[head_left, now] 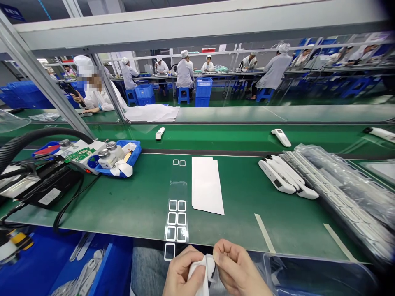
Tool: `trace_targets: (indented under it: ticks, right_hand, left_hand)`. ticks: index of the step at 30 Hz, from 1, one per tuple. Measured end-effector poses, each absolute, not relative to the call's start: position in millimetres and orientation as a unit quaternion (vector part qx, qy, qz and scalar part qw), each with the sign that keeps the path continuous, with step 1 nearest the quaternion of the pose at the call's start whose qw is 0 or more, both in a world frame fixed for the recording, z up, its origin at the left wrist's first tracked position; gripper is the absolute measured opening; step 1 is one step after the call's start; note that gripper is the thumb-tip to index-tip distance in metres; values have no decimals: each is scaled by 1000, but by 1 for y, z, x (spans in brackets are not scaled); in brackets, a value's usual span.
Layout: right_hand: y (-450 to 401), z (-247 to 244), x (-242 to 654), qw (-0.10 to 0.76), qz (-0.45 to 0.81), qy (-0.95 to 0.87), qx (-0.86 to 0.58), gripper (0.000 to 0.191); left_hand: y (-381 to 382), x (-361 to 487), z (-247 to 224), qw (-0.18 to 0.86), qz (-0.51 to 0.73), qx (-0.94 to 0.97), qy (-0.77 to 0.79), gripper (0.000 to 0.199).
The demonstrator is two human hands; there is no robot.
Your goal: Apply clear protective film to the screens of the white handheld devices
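"Head view: which step?"

"Probably working clear film at a smooth white casing by the green bench's near edge; laying or peeling, the fingers hide which. The left hand curls tightly round the casing; the right hand pinches the film."

"Next?"

"A steady pinch, likely. Rounded-square frames dot a glossy strip."

Factory assembly hall: white handheld devices lie spaced along a green conveyor belt beside a green workbench; beyond, workers in white caps and coats are stationed at a long line of benches, with blue stools and stacked blue crates nearby
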State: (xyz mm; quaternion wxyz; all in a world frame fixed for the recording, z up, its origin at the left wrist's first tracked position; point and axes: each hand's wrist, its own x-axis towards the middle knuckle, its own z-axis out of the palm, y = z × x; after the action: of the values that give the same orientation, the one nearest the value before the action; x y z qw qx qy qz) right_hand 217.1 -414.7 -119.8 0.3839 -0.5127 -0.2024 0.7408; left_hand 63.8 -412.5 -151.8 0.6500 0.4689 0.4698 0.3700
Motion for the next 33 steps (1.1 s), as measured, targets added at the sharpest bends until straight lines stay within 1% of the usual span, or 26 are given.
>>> trace_targets:
  ticks: [4,8,11,18,22,27,30,33]
  right_hand:
    - [-411,-130,229,399,737,-197,-509,52]
    - [-405,-138,240,416,712,-197,-530,49]
    - [-402,-140,241,411,704,-194,-546,46]
    - [-397,-142,239,398,694,-188,-570,30]
    - [-396,-145,237,383,701,-180,-574,27]
    - [-399,-151,232,374,702,-178,-579,17]
    - [-400,-154,229,360,704,-177,-585,17]
    - [-400,-154,227,347,707,-172,-592,18]
  left_hand:
    - [-418,60,-157,650,377,458,475,34]
    - [-420,51,-157,649,356,368,563,46]
    - [-419,45,-149,639,358,336,592,50]
    - [-406,37,-131,597,409,333,604,47]
    - [-397,29,-128,599,387,353,606,45]
    - [-389,14,-132,623,354,346,606,48]
    - [-386,9,-134,636,348,323,609,52]
    - [-384,10,-131,630,373,304,610,52]
